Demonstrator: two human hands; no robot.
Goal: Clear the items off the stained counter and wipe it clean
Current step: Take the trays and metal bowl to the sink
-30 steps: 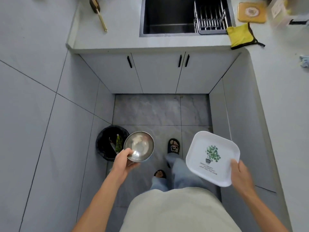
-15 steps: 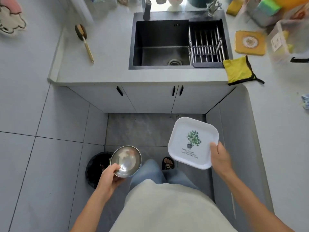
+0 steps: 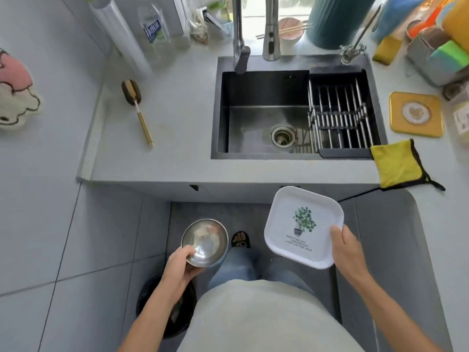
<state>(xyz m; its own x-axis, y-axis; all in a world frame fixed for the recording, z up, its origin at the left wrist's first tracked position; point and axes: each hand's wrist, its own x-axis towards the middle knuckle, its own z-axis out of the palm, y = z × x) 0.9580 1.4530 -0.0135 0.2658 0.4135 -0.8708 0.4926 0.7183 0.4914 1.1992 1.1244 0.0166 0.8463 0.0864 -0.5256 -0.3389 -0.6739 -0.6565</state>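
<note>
Gripping the rim of a round, shiny steel bowl (image 3: pixel 205 242), the left hand (image 3: pixel 180 265) holds it above the floor; the right hand (image 3: pixel 348 252) pinches a corner of a square white plastic plate (image 3: pixel 303 226) with a plant print. Both hover before the smooth pale counter (image 3: pixel 177 110), near a fuzzy yellow cloth (image 3: pixel 398 163).
</note>
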